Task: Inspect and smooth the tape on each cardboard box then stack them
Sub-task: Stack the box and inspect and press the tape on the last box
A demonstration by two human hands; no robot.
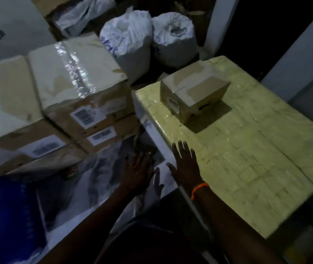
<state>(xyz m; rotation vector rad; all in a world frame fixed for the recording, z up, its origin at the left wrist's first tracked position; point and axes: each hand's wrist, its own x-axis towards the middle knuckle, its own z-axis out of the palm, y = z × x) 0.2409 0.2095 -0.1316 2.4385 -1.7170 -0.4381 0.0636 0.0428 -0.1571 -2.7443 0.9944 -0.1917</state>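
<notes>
On top of the large yellowish tape-wrapped package (256,149), I am seeing a small cardboard box (193,92) sitting closed, its contents hidden. The right hand (187,164) is lying flat, fingers spread, on the package's near left edge. The left hand (138,172) is reaching out beside it, fingers straight, holding nothing. Further left, bigger cardboard boxes (60,82) are sitting stacked, sealed with glossy clear tape (75,67). Behind, two white sacks (131,40) are standing bunched shut, and an open carton (43,6) is holding a white bag (79,14).

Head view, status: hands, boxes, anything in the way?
Right hand open, flat on large taped box; left hand open beside it. Small box sits on its far end. Nothing blocks the hands.
</notes>
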